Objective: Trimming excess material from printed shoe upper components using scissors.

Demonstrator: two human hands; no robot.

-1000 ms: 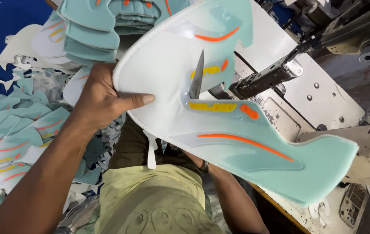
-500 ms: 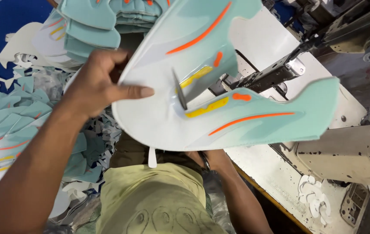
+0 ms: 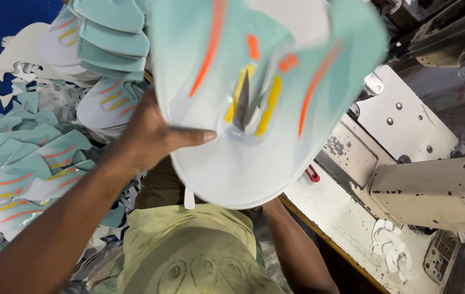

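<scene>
One curved mint panel [image 3: 232,163] — left-held

The shoe upper panel [image 3: 243,103] looks like smooth synthetic sheet, mint fading to white, with slightly glossy orange and yellow overlay strips. The stacked panels [image 3: 107,32] share that matt mint finish. The sewing machine [image 3: 433,185] is cream-painted metal, chipped and grimy, with bright screw heads. The person's shirt [image 3: 189,245] is soft olive cloth, matt.

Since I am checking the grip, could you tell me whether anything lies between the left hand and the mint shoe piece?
Nothing visible: the left hand grips the shoe piece directly, thumb on top.
</scene>
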